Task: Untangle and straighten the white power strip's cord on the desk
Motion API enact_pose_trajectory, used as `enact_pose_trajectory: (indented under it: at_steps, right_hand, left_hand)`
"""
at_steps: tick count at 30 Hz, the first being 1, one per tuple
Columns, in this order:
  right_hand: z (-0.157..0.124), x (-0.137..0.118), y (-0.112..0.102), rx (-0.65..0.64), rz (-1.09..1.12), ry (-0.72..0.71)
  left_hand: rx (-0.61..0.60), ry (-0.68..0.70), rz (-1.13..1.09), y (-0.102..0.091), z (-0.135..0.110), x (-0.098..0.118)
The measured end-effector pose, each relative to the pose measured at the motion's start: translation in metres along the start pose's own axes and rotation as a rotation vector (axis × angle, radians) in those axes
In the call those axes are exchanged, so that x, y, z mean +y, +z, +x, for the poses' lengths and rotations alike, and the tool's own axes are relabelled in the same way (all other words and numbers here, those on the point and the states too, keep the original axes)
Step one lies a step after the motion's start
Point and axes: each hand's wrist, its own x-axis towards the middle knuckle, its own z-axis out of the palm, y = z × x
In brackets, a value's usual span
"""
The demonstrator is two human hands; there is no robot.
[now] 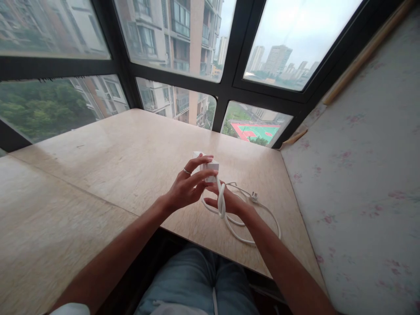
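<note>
My left hand (pixel 188 186), with a ring on one finger, is closed around a small white power strip (pixel 210 167) held above the beige tabletop (pixel 131 153). My right hand (pixel 229 201) sits just under it, mostly hidden behind the left hand, and its thick white cord (pixel 222 202) is wrapped over the hand. The cord runs on in loose loops (pixel 243 227) across the table and ends in a plug (pixel 253 197) lying to the right of my hands.
Large dark-framed windows (pixel 226 92) border the table at the back and left. A pale floral padded wall (pixel 361 183) rises on the right. My jeans-clad legs (pixel 193 280) show below the table's front edge.
</note>
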Motion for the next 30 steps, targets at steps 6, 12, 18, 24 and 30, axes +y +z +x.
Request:
enact_pose_trajectory:
  at_steps: [6,12,18,24,30]
  right_hand:
    - [-0.021,0.026,0.003,0.01,-0.063,-0.035]
    - [-0.053,0.071,-0.037,0.293,-0.052,0.08]
    - [-0.067,0.093,-0.073,0.508,-0.229,0.223]
    - [-0.079,0.099,-0.07,0.436,-0.329,0.288]
    - [-0.085,0.102,-0.043,0.256,-0.341,0.347]
  left_hand:
    - [0.16,-0.081,0.194,-0.014,-0.001,-0.011]
    - [0.283,-0.117,0.395,-0.035,-0.015,-0.034]
    - [0.173,-0.12,0.464,-0.025,-0.044,-0.043]
    - [0.195,-0.268,0.372,0.006,-0.057,-0.037]
    - [0.147,-0.269,0.262,0.029,-0.057,-0.029]
